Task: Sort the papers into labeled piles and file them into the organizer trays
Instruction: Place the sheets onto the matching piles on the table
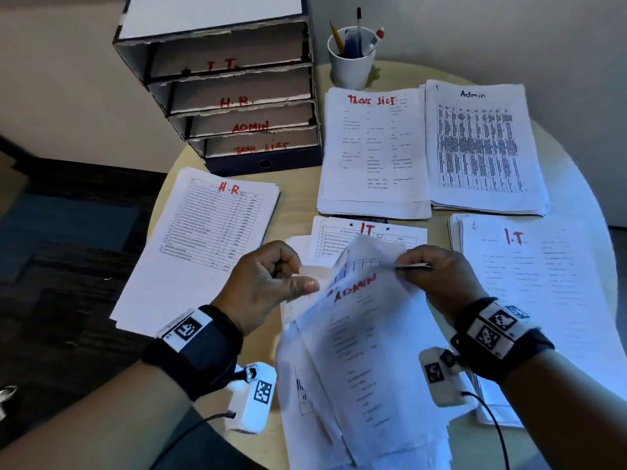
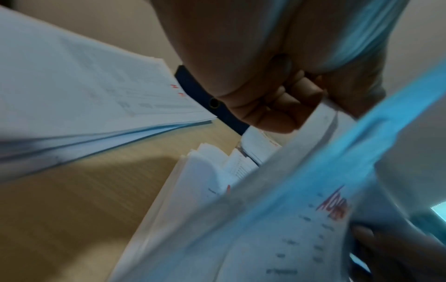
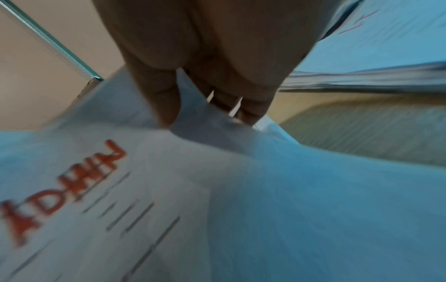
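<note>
White sheet marked ADMIN [image 1: 356, 320] in red is lifted off the unsorted papers [image 1: 339, 418] at the near table [image 1: 305, 184] edge. Left hand [image 1: 268, 283] pinches its top-left corner, thumb over curled fingers; right hand [image 1: 437, 276] pinches the top-right edge.

Only head view shows the layout:
- 1 organizer [image 1: 234, 96], 4 trays, labelled top to bottom I.T., H.R., ADMIN, TASK LIST
- 4 sorted piles: H.R. pile [image 1: 203, 239] left, Tasks List pile [image 1: 373, 150] and Admin pile [image 1: 481, 147] at back, I.T. pile [image 1: 536, 293] right
- 1 loose I.T. sheet [image 1: 369, 232] just behind the hands
- 1 white cup [image 1: 351, 62] of pens beside the organizer

Left wrist view adds the left hand's curled fingers [image 2: 272, 114] from below, gripping the paper edge; blurred. Right wrist view shows thumb and fingers [image 3: 166, 99] closed on the sheet above the red lettering; also blurred.
</note>
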`<state>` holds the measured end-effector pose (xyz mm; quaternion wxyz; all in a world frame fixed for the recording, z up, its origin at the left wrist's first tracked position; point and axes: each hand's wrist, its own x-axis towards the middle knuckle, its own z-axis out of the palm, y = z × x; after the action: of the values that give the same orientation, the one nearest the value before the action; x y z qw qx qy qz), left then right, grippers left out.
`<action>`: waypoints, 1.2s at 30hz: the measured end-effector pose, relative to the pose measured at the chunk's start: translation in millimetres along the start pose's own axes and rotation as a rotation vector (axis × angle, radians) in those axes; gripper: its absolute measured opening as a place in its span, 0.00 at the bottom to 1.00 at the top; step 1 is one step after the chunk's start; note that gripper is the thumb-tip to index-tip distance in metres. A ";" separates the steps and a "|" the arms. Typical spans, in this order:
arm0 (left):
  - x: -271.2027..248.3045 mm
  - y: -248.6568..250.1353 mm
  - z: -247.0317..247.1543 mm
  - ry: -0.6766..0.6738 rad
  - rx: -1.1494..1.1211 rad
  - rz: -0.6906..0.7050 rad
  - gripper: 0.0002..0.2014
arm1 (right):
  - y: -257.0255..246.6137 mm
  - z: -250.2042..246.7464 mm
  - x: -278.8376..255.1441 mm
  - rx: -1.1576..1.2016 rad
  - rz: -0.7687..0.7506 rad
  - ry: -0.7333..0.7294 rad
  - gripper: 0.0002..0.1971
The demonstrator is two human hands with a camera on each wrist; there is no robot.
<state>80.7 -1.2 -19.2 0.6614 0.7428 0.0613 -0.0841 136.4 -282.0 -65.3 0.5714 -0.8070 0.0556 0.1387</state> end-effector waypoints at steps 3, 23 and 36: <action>7.0 -8.2 -7.2 0.091 -0.050 -0.006 0.16 | 0.9 -0.1 -3.6 -0.014 0.008 0.132 0.16; 16.2 -44.7 14.6 0.203 -0.069 -0.278 0.10 | 17.2 -49.4 -73.4 0.372 -0.072 0.061 0.14; -6.3 -32.1 40.0 0.098 -0.550 -0.476 0.03 | 33.6 -12.2 -44.7 0.386 0.325 -0.086 0.20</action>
<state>66.3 -37.1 -53.5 0.7946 0.5052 0.2843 -0.1806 87.3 -307.9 -79.2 0.6867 -0.6570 0.1857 0.2496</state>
